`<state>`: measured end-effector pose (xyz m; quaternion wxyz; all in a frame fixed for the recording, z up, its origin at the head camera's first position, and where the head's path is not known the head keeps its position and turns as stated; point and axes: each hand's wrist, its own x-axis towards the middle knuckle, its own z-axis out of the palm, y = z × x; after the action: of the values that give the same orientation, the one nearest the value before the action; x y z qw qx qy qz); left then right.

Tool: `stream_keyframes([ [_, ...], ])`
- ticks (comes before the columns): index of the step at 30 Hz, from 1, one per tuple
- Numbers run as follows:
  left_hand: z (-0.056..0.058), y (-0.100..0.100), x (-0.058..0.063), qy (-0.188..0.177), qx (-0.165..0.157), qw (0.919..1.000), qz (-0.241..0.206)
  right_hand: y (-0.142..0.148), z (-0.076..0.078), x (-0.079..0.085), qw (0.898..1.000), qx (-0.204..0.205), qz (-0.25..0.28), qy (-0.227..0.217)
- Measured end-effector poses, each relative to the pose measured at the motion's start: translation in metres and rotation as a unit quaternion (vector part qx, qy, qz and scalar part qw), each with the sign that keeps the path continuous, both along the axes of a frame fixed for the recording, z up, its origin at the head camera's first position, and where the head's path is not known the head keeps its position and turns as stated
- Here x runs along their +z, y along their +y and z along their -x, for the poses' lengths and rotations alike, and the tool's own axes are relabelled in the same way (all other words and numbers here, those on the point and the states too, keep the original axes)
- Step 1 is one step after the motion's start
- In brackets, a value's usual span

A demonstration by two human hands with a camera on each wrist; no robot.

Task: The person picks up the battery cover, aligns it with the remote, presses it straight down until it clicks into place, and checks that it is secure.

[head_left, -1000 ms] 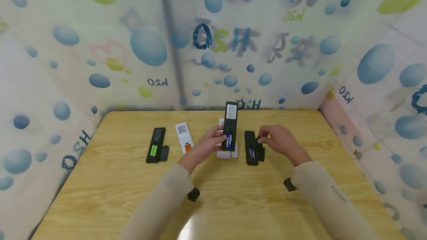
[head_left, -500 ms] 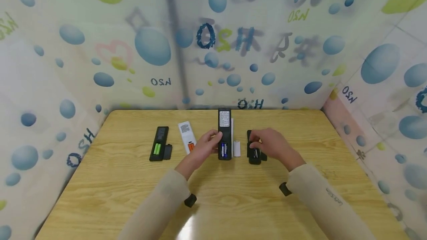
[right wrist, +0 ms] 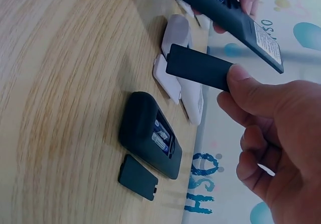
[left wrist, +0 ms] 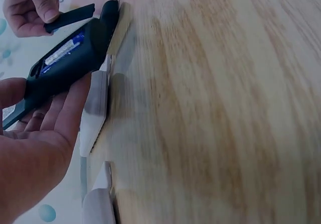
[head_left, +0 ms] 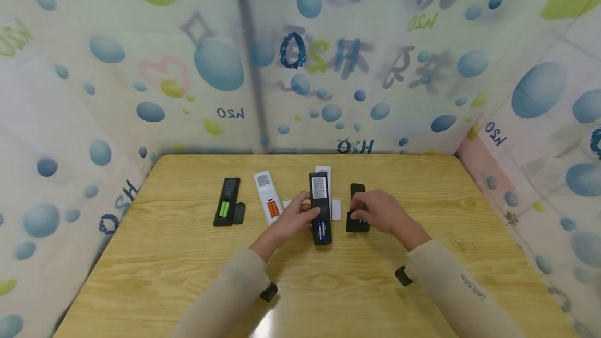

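Note:
My left hand point(head_left: 296, 217) grips a black remote control point(head_left: 321, 200), back side up and raised off the table. Its battery compartment is uncovered, and two blue-and-silver batteries point(left wrist: 62, 50) lie inside. Between thumb and fingers, my right hand point(head_left: 381, 214) pinches a flat black battery cover point(right wrist: 198, 67), apart from the held remote. Below that hand, another black remote point(right wrist: 133, 118) lies on the table with batteries in its uncovered compartment. Beside it rests its own black cover point(right wrist: 138, 178). A white remote point(head_left: 323, 169) lies partly hidden behind the held one, with a white cover point(head_left: 336, 209) beside it.
On the left of the wooden table point(head_left: 155, 254) lie a black remote point(head_left: 227, 202) with green batteries, its cover point(head_left: 239, 213) alongside, and a white remote point(head_left: 266, 194) with orange batteries. A patterned wall point(head_left: 216, 134) stands behind the table.
My right hand has carried the black cover leftward, over the black remote lying there. My left hand has shifted the held remote, first left, then nearer to me.

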<state>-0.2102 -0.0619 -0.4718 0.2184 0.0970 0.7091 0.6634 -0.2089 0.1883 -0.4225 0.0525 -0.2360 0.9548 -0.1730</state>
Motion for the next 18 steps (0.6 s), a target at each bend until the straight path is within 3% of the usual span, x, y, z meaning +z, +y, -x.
stream_keyframes([
  [4, -0.0017, 0.0042, -0.0009, 0.005, -0.001, 0.9999, 0.015, 0.0001, -0.0013, -0.0011, 1.000, 0.001, 0.006, -0.001],
  [13, -0.0014, 0.0042, -0.0039, 0.019, 0.030, 0.9978, 0.057, -0.0026, -0.0026, -0.0006, 1.000, 0.012, 0.007, 0.007],
  [18, 0.0006, 0.0035, -0.0008, 0.046, 0.032, 0.9953, 0.078, -0.0048, -0.0019, 0.0001, 1.000, 0.010, 0.004, 0.007],
])
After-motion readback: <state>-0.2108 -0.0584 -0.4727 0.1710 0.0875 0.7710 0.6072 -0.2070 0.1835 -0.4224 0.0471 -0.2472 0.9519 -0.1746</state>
